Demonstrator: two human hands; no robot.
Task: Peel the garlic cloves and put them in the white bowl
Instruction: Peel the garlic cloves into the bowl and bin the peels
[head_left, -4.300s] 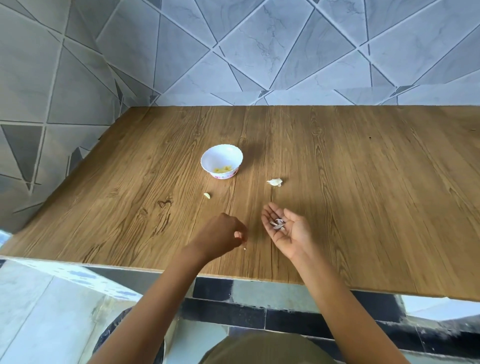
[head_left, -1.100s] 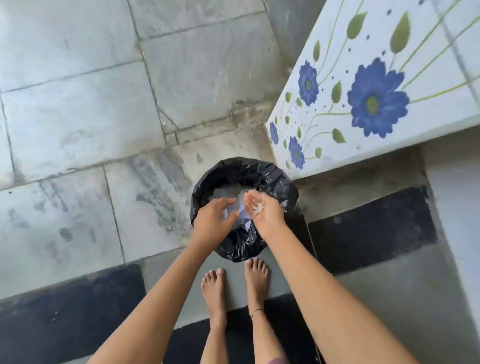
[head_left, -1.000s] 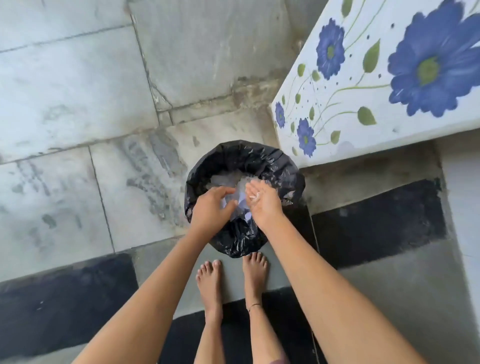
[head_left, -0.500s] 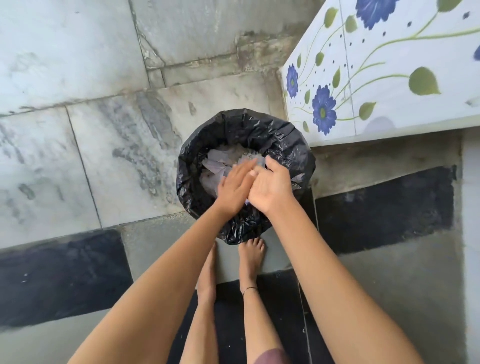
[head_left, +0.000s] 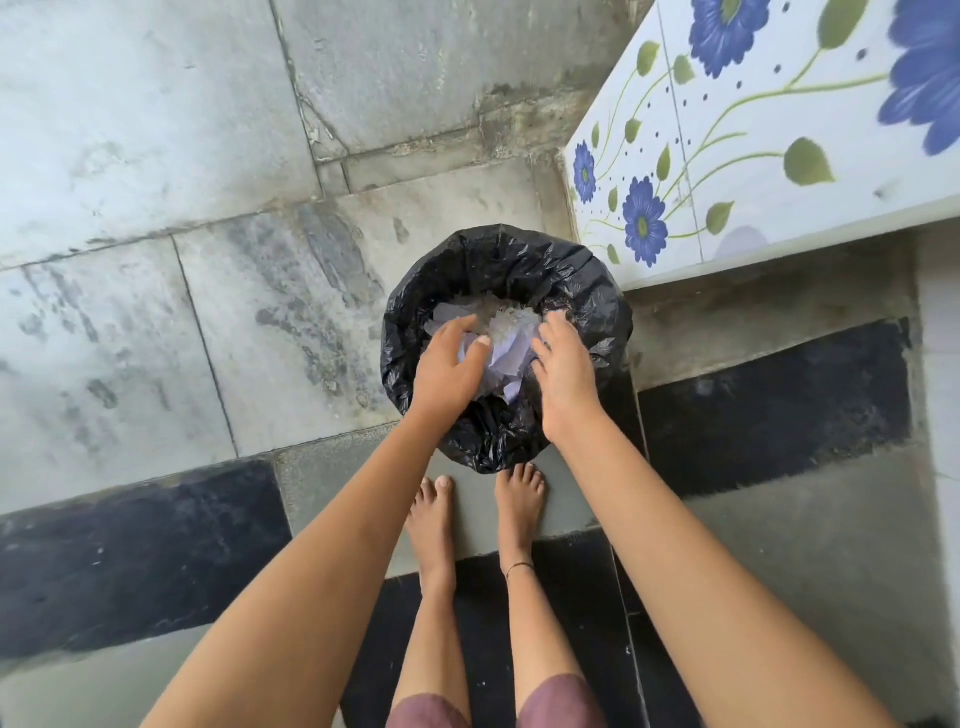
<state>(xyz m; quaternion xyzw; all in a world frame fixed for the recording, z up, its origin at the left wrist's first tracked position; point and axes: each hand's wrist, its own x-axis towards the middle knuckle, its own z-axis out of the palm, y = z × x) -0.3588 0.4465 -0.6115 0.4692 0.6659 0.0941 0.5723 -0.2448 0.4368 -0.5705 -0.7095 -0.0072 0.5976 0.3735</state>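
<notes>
I look straight down at a round bin lined with a black bag (head_left: 587, 291) on the floor. My left hand (head_left: 449, 366) and my right hand (head_left: 563, 374) hover side by side over its mouth, palms down, fingers relaxed and holding nothing. Inside the bin lie white and pale purple scraps (head_left: 506, 338). The garlic cloves, the white bowl and the wooden table are out of view.
My bare feet (head_left: 478, 514) stand just behind the bin. A white tiled wall with blue flowers (head_left: 753, 130) rises at the upper right. Grey stone floor tiles (head_left: 156, 182) spread to the left, with black tiles (head_left: 130, 551) nearer me.
I turned from the table, where my right palm held garlic skins, down to the bin. The hands brushed together over it half a second ago and have now moved apart.
</notes>
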